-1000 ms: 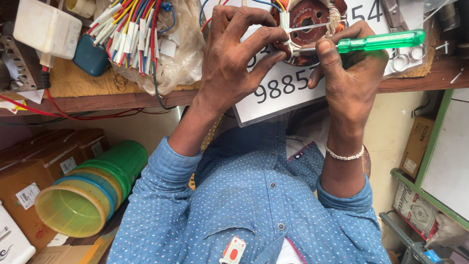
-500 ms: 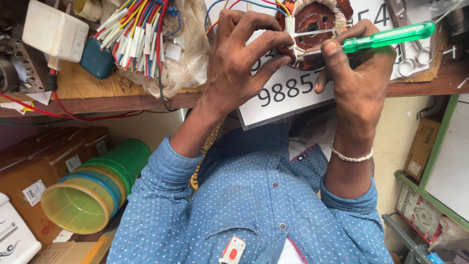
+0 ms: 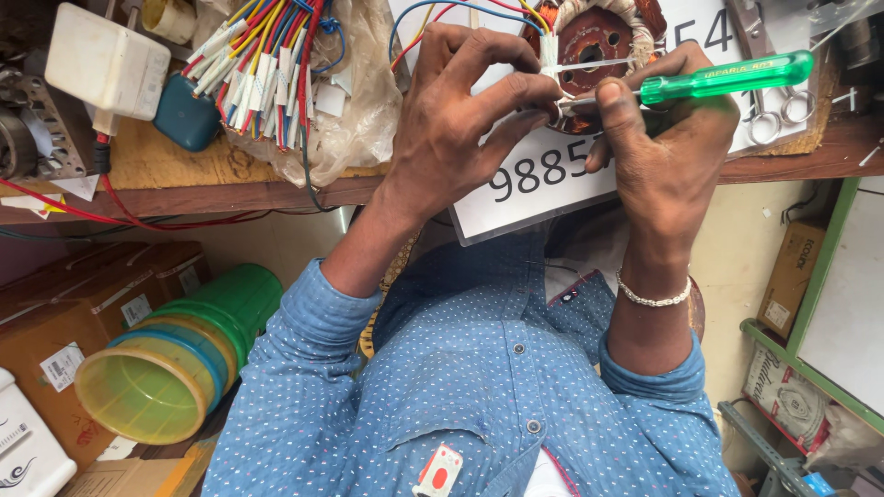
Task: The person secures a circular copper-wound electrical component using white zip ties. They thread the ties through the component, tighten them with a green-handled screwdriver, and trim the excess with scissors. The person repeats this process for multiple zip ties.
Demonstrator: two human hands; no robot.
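Note:
A motor stator [image 3: 594, 41] with a reddish core and copper windings lies on the wooden bench [image 3: 184, 175], on a white printed board [image 3: 534, 184]. My left hand [image 3: 460, 120] reaches over it from the left, fingertips pinching a white strip [image 3: 552, 55] at the stator's left edge. My right hand [image 3: 668, 156], with a bead bracelet at the wrist, holds a green-handled screwdriver [image 3: 727, 78]. Its metal tip points left, close to my left fingertips at the stator's lower edge. Coloured leads run from the stator over my left hand.
A bundle of coloured wires [image 3: 267, 64] in a plastic bag, a teal block [image 3: 184, 115] and a white box [image 3: 106, 64] sit at bench left. Scissors [image 3: 783, 106] lie at bench right. Below are stacked green and yellow buckets [image 3: 166, 368], cardboard boxes [image 3: 55, 313] and a green shelf [image 3: 810, 304].
Both hands stay at the stator. The screwdriver handle has tipped slightly, and my left fingers have shifted a little on the white strip. The view has drifted slightly.

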